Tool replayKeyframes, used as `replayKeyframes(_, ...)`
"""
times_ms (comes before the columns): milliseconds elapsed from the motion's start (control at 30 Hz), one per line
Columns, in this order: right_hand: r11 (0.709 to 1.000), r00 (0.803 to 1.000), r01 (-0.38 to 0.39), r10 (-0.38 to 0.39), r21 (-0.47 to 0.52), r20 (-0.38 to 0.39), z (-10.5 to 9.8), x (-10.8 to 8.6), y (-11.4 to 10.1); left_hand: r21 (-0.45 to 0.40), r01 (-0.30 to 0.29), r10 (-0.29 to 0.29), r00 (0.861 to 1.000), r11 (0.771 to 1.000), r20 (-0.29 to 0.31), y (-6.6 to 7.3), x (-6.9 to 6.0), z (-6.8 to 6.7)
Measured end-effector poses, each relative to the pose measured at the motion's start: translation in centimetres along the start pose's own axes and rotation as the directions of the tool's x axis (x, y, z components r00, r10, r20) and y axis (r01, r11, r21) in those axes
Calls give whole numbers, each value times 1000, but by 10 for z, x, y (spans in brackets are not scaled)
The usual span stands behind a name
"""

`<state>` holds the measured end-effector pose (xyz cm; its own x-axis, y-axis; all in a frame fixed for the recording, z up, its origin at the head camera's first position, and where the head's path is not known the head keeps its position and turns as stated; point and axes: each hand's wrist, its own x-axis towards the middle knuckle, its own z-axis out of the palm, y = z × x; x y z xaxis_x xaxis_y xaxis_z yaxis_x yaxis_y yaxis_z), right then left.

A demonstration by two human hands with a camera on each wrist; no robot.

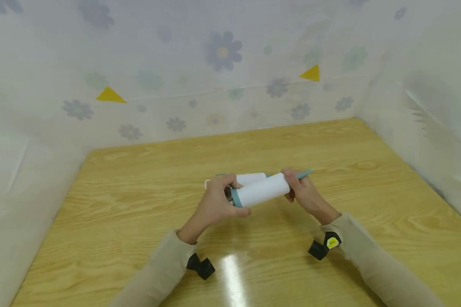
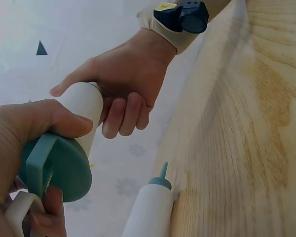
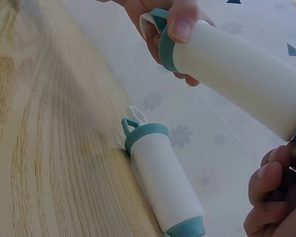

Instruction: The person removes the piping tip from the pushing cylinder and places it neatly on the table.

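A white bottle [image 1: 262, 191] with teal ends is held between both hands, tilted up towards the right. The left hand [image 1: 212, 204] grips its teal looped end; in the left wrist view the thumb lies across the teal part [image 2: 71, 170]. At the other end, the right hand [image 1: 308, 198] holds the bottle, a thin teal tip [image 1: 304, 174] sticking out past the fingers. Behind it a second white bottle [image 3: 163, 177] lies on its side, with teal and white loops at one end and a pointed teal nozzle [image 2: 164, 170] at the other.
Both bottles are over the middle of a wood-grain table [image 1: 138, 221]. Pale sheeting with printed flowers [image 1: 223, 51] hangs behind and at the sides, with two yellow triangles [image 1: 110, 95] on the back. A black wrist camera [image 1: 200, 266] sits on each sleeve.
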<state>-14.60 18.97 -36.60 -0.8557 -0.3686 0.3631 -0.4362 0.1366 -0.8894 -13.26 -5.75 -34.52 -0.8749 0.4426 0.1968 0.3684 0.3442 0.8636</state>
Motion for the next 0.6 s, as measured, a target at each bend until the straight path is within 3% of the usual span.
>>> replayKeyframes(167,994,991,-110,109,-7,-75,1,-2,-5,15,-15,15,1000,1000,6,2,-2,3)
replayKeyframes(400,986,978,-148,157,72,-140,7,-2,-9,-137,45,-38,998,990,53,1,-3,4)
replayKeyframes(500,967,955,-154,198,201,-219,11,-3,-15,-163,50,-43,998,985,46,5,-5,6)
replayKeyframes(600,931,937,-105,210,349,-279,16,-3,-22,-165,42,-37,999,985,30,9,-6,8)
